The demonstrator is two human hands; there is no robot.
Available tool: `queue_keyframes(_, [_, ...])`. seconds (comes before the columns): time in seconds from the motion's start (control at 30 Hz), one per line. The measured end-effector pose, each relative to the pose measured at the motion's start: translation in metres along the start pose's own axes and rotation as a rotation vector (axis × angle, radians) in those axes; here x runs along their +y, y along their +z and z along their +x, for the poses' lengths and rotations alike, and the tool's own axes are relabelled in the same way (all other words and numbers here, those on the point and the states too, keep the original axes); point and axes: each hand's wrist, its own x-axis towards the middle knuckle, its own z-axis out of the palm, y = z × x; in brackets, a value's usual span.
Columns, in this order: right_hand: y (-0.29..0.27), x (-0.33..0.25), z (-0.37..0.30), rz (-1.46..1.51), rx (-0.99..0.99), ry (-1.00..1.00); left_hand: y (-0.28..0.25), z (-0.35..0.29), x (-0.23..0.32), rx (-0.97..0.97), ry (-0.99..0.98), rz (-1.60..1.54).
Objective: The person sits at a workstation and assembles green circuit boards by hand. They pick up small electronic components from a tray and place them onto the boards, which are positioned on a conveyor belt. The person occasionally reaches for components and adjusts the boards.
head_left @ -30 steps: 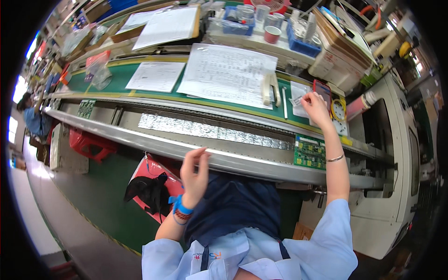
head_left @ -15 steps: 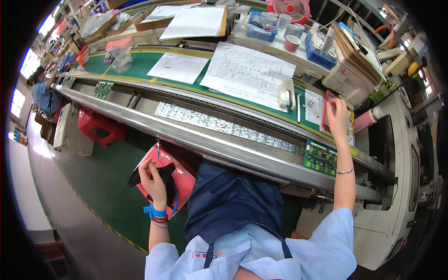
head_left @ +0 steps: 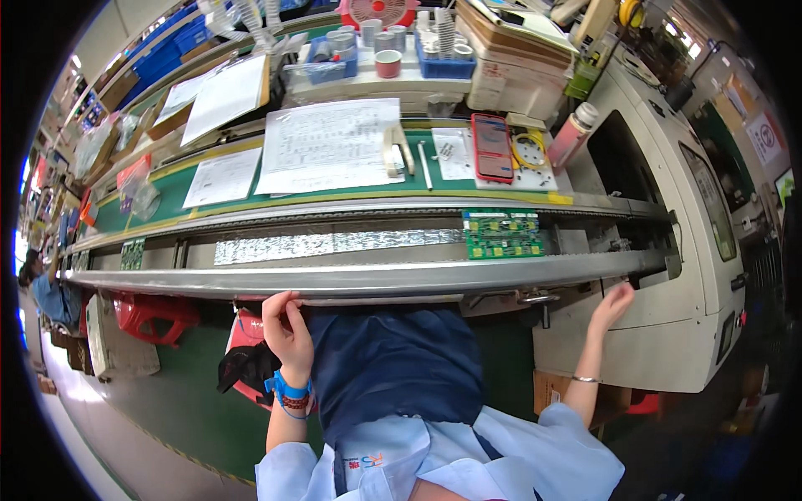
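My left hand (head_left: 288, 334) is at the front rail (head_left: 384, 280) of the conveyor, fingers loosely bent and apart, nothing visible in them. A blue wrist strap (head_left: 282, 386) circles that wrist. My right hand (head_left: 612, 311) hovers below the rail's right end, by the white machine (head_left: 647, 334), loosely curved with nothing visible in it. A green circuit board (head_left: 504, 235) lies across the conveyor in front of me. On the bench beyond lies a red-edged phone (head_left: 493, 148), screen lit, apart from both hands.
Beside the phone are a yellow cable coil (head_left: 528, 151) and a pink bottle (head_left: 572, 136). A stapler (head_left: 393, 152) rests on a printed sheet (head_left: 330, 146). Another board (head_left: 132, 253) sits farther left on the conveyor. A black cloth-like item (head_left: 249, 365) is below my left hand.
My right hand has let go of the phone and drawn back below the rail. My left hand has come up to the rail from beside the black item. The view has turned right.
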Motion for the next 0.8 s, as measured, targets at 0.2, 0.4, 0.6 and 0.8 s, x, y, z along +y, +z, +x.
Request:
queue_keyframes(0.2, [0.065,0.175,-0.128,0.327,-0.196,1.156,0.027,0.006,0.006,-0.142,0.019,0.086])
queue_keyframes(0.4, [0.155,0.191,-0.140,0.792,-0.439,1.671,0.065,0.020,0.028,-0.330,0.280,0.117])
queue_keyframes(0.6, [0.169,0.175,-0.137,0.822,-0.408,1.659,0.121,0.041,0.039,-0.504,0.557,-0.036])
queue_keyframes(0.8, [0.149,0.185,-0.143,0.783,-0.420,1.613,0.167,0.071,0.038,-0.673,0.681,-0.205])
